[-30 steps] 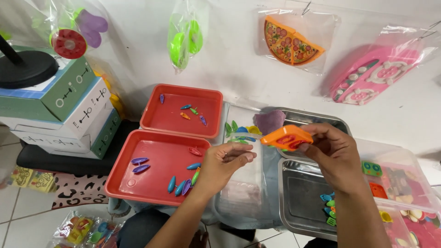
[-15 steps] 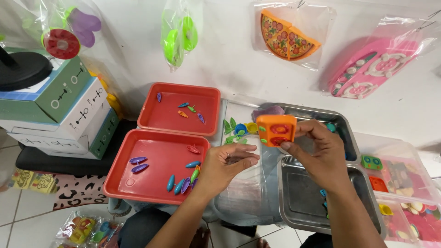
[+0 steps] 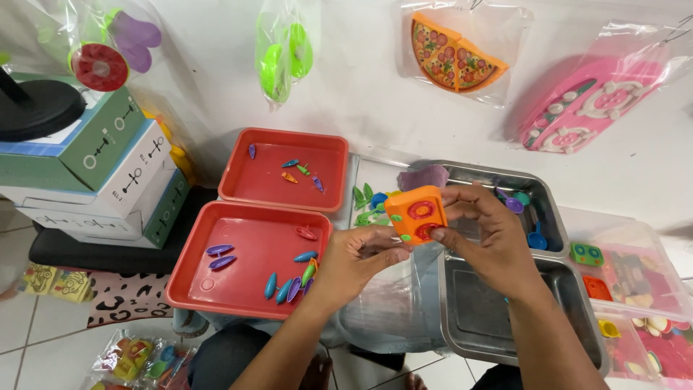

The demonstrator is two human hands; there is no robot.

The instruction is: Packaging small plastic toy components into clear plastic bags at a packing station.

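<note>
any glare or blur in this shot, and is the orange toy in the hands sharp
Head view: even, soft light. The orange toy stove between the left hand and right hand is sharp. Glare shows on the hanging plastic bags, such as the pizza toy's bag. Edges bend slightly from the wide lens.

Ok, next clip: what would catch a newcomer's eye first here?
The orange toy stove at centre, held up between the left hand and right hand. Next, the two red trays on the left, dotted with small coloured pieces, and the bagged toy pizza hanging on the wall above.
</note>
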